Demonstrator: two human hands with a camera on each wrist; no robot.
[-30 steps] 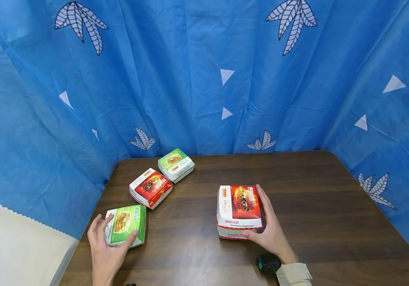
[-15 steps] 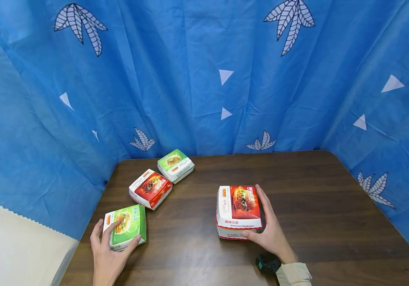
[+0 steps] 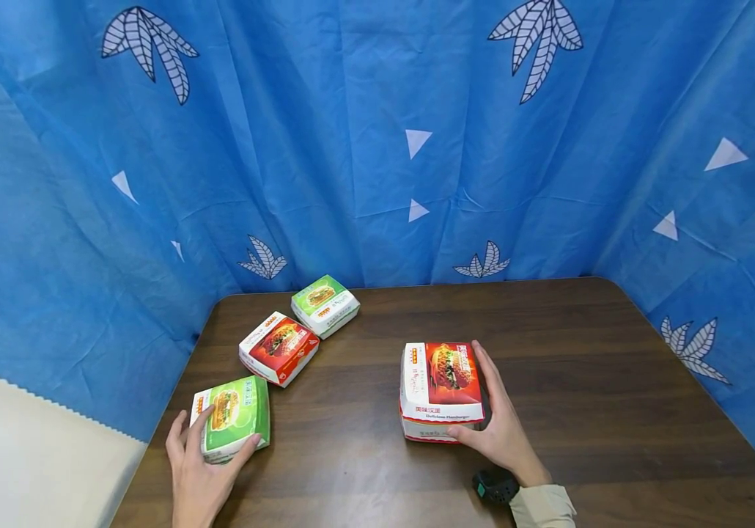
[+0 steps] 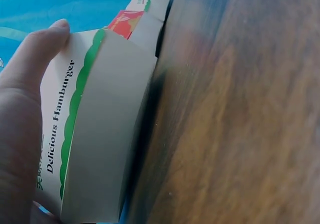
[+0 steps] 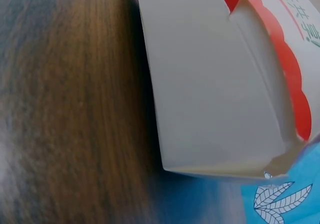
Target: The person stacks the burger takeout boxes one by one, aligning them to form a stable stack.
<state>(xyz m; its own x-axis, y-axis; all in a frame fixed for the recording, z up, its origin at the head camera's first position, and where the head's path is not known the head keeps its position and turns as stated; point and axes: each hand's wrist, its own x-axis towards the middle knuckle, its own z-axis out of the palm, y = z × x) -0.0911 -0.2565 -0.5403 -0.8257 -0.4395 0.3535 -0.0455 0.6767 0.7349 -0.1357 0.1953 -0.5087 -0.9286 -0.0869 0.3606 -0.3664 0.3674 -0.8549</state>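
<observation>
My left hand (image 3: pixel 201 466) holds a green and white hamburger box (image 3: pixel 235 418) at the near left of the table. The thumb lies along its near right side, and the other fingers reach over its left side and top. In the left wrist view, the thumb touches the printed side of that green-edged box (image 4: pixel 62 103). Right of the table's middle, my right hand (image 3: pixel 503 429) grips a red and white hamburger box (image 3: pixel 443 389) between thumb and fingers. Its plain white side and red scalloped lid edge show in the right wrist view, where no fingers are visible.
Behind the left box stand another red hamburger box (image 3: pixel 278 348) and another green one (image 3: pixel 325 304), corners close together. All are on a dark wooden table (image 3: pixel 549 330). A blue curtain (image 3: pixel 377 147) hangs along the back and sides. A pale cloth (image 3: pixel 28 447) lies at lower left.
The fingers of my left hand have closed in around the green hamburger box, which has shifted slightly left. My right hand and the red hamburger box have stayed still.
</observation>
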